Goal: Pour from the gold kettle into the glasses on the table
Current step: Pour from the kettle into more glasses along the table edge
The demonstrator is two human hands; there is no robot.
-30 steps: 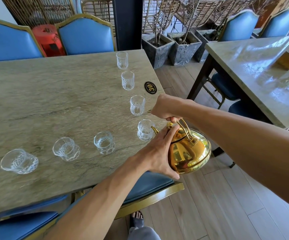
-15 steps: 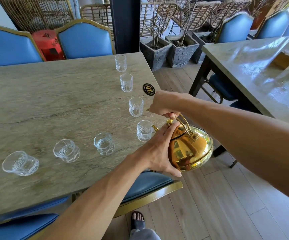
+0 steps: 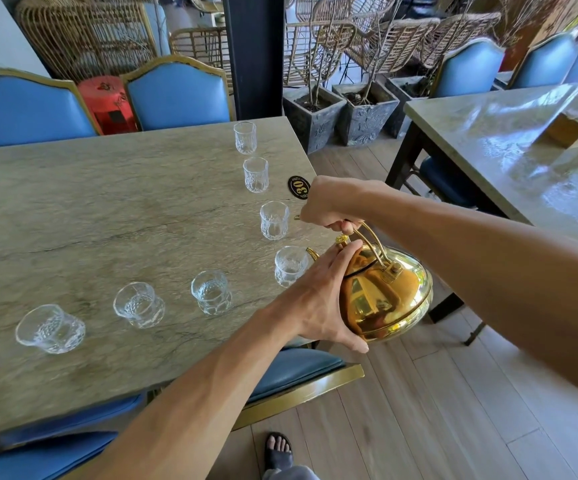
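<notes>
Your gold kettle (image 3: pixel 384 296) is tipped at the table (image 3: pixel 90 209) corner, spout over the nearest glass (image 3: pixel 291 266); right hand (image 3: pixel 332 206) grips its handle, left hand (image 3: pixel 322 303) cups its body; other glasses look unpoured, so early

Two blue chairs with gold frames (image 3: pixel 176 91) stand at the far side of the stone-topped table, and a red stool (image 3: pixel 109 102) shows between their backs. A black oval number plaque reading 30 (image 3: pixel 298 187) lies near the table's right edge. Past a dark pillar (image 3: pixel 254 53), grey square planters (image 3: pixel 367 114) with bare stems sit on the wooden floor before stacked wicker chairs (image 3: pixel 318 46), with a second table (image 3: pixel 488 133) at right.
</notes>
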